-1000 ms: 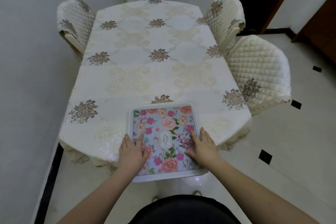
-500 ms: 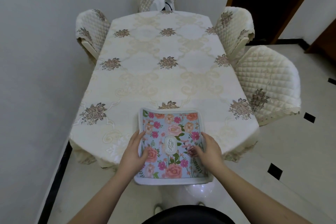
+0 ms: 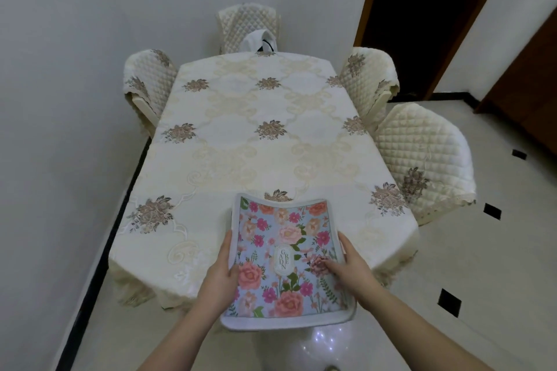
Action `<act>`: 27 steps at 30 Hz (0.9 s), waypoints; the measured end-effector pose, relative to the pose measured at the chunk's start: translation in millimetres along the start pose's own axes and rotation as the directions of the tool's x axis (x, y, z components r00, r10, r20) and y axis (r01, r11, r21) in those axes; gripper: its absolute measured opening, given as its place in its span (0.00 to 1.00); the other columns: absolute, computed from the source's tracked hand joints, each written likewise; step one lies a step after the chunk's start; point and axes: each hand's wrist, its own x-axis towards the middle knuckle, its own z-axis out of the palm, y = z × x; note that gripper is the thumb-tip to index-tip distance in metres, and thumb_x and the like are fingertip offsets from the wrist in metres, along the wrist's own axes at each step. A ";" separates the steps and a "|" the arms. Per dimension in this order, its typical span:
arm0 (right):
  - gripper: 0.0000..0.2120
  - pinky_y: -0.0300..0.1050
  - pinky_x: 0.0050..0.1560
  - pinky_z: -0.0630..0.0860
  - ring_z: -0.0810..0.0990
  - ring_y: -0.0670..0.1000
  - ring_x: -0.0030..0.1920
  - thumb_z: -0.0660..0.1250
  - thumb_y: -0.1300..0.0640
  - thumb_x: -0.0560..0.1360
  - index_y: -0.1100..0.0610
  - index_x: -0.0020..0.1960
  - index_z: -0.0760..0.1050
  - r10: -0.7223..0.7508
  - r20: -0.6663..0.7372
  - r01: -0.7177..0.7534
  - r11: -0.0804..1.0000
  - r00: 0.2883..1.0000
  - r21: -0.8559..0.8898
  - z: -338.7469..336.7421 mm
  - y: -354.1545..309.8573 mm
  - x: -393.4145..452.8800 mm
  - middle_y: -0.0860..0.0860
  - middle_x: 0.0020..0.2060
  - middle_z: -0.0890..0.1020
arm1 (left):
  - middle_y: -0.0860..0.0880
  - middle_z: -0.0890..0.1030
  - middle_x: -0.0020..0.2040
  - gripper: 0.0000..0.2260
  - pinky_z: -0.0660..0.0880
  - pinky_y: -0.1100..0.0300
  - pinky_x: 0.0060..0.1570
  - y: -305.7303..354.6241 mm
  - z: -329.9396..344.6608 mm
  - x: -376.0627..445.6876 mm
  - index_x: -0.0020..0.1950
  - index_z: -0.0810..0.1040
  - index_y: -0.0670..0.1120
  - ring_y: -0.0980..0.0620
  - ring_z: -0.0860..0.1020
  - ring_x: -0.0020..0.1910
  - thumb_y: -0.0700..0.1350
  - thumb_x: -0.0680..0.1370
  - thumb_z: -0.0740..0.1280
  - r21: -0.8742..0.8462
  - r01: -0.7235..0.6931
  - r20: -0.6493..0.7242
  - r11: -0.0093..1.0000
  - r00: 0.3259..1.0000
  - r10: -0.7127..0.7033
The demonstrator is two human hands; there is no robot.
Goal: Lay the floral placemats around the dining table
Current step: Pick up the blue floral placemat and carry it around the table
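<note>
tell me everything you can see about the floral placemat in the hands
The floral placemat is a rounded-corner rectangle with a pale blue field, pink and peach flowers, green leaves, a white border and a small oval label at its centre. It looks like soft padded fabric and bows, its side edges curling upward. The left hand and right hand grip its side edges, thumbs on top. Its far part is over the dining table; its near edge overhangs the table.

**Dining table with cream cloth**

The dining table point(image 3: 271, 141) in front of me runs lengthwise away from me, covered by a cream tablecloth point(image 3: 241, 159) patterned with brownish flower clusters. The floral placemat point(image 3: 286, 256) I hold sits over the near edge, its far end curling upward.
</note>
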 end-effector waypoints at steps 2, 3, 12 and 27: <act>0.32 0.51 0.47 0.84 0.86 0.47 0.48 0.69 0.56 0.77 0.41 0.75 0.58 -0.029 -0.023 0.029 0.999 0.999 0.015 -8.3 -9.1 -4.6 0.46 0.55 0.83 | 0.58 0.73 0.61 0.31 0.74 0.75 0.39 6.4 -4.3 1.0 0.80 0.47 0.63 0.66 0.78 0.42 0.42 0.84 0.58 -0.040 -0.041 0.002 0.998 0.999 0.041; 0.34 0.50 0.46 0.84 0.86 0.48 0.48 0.69 0.55 0.77 0.40 0.76 0.56 -0.036 -0.037 0.037 0.999 0.999 0.030 -13.3 -13.9 -7.2 0.46 0.56 0.83 | 0.58 0.72 0.62 0.31 0.75 0.75 0.41 9.4 -6.2 2.8 0.80 0.47 0.64 0.67 0.77 0.43 0.41 0.84 0.58 -0.053 -0.064 -0.003 0.997 0.998 0.064; 0.39 0.55 0.49 0.84 0.86 0.51 0.49 0.72 0.57 0.76 0.41 0.78 0.54 -0.092 -0.171 0.117 0.983 0.981 0.142 -66.9 -41.0 -39.3 0.51 0.56 0.84 | 0.53 0.75 0.69 0.32 0.83 0.49 0.47 60.2 -12.4 25.4 0.62 0.60 0.82 0.49 0.84 0.56 0.44 0.81 0.67 -0.387 -0.155 0.097 0.909 0.973 0.207; 0.33 0.55 0.43 0.84 0.86 0.59 0.49 0.73 0.57 0.74 0.29 0.67 0.63 -0.165 -0.274 0.258 0.900 0.947 0.351 -231.9 -11.3 -82.6 0.52 0.50 0.87 | 0.47 0.84 0.58 0.34 0.82 0.36 0.39 212.0 79.1 26.1 0.74 0.59 0.68 0.32 0.84 0.46 0.35 0.80 0.66 -0.487 -0.027 0.297 0.873 0.935 0.195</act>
